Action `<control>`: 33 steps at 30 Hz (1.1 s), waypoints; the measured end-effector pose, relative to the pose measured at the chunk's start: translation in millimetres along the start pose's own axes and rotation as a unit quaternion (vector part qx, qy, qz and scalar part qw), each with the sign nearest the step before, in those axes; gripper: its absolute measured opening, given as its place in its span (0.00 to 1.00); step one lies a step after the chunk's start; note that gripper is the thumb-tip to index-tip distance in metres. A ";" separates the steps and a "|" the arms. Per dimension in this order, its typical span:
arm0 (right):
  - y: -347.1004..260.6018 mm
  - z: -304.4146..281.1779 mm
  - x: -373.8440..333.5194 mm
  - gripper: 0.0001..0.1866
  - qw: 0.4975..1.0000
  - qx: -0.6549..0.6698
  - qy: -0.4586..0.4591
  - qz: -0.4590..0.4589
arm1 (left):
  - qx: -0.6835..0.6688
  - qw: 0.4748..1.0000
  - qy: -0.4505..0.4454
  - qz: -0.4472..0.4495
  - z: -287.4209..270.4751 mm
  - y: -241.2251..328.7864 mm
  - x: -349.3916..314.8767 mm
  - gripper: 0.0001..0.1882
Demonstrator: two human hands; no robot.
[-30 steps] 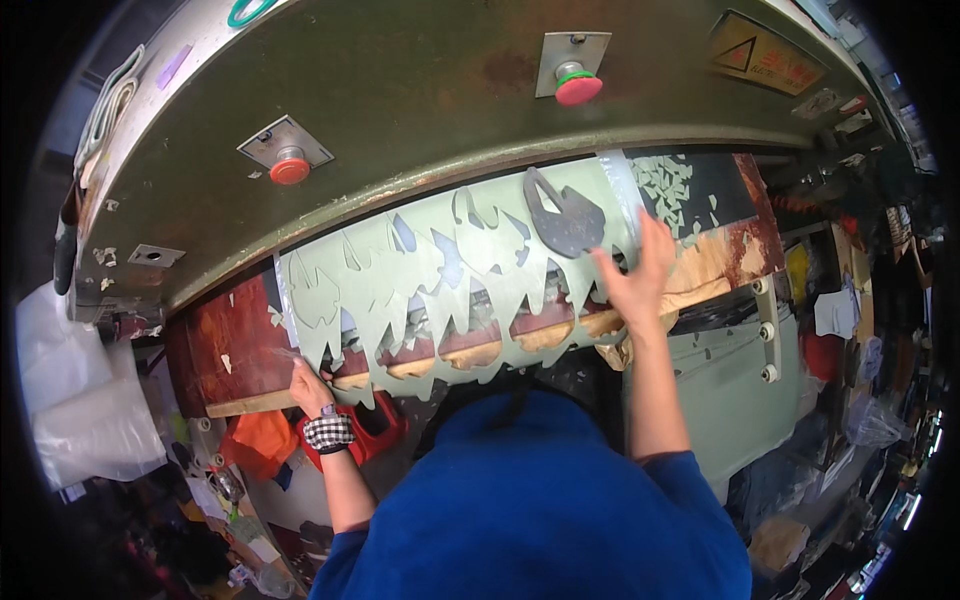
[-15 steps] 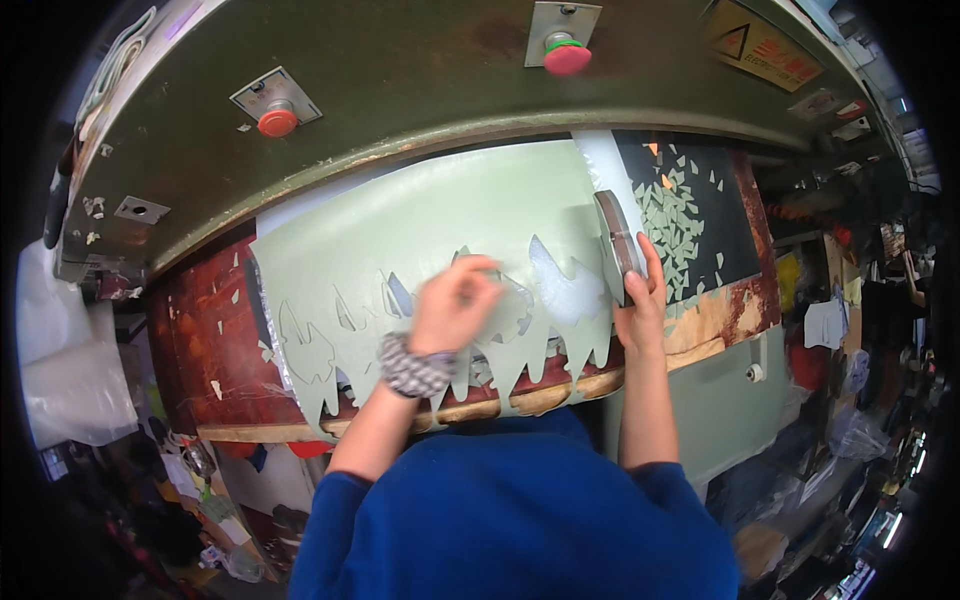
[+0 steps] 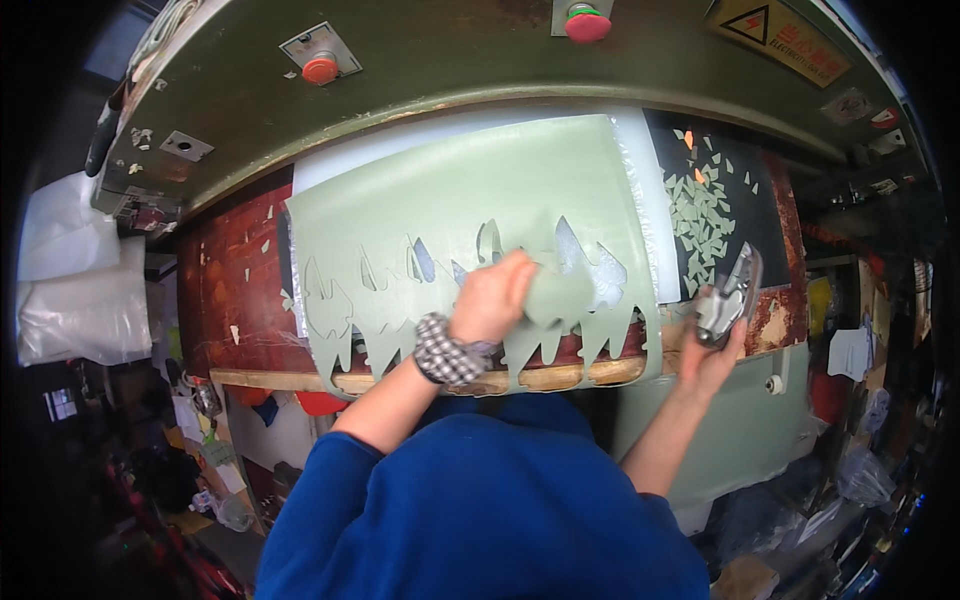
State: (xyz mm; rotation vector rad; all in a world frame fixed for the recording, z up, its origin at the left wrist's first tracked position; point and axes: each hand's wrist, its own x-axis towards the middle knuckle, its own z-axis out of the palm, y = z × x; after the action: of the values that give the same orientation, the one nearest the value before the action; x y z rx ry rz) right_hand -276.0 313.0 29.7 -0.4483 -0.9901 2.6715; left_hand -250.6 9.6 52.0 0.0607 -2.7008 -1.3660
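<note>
My left hand (image 3: pixel 492 300), at the centre of the frame, pinches a motion-blurred pale green cut piece (image 3: pixel 555 295) above the green sheet (image 3: pixel 450 185), which spreads across the middle, its lower edge toothed with cut-outs. At right of centre, my right hand (image 3: pixel 712 362) grips the metal cutting die (image 3: pixel 728 305), tilted up, just below the small green scraps (image 3: pixel 698 218).
</note>
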 end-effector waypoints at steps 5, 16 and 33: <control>-25.1 -46.0 22.4 0.38 0.756 -0.591 0.083 -0.269 | 0.146 0.988 0.043 -0.038 -30.9 -33.2 -9.8 0.10; 39.9 37.1 2.4 0.18 0.681 -0.640 -0.139 -0.328 | -0.119 0.968 -0.016 -0.220 -15.6 -28.8 0.0 0.28; 151.9 119.2 -30.3 0.22 0.726 -0.528 -0.439 0.008 | -0.518 0.825 -0.056 -0.220 -11.2 -77.8 -7.1 0.24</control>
State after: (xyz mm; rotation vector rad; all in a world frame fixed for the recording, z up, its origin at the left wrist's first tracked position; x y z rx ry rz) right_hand -312.1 121.1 20.5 0.7668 -2.7332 1.9290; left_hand -243.5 -44.9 -4.6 0.5277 -1.6684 -2.8269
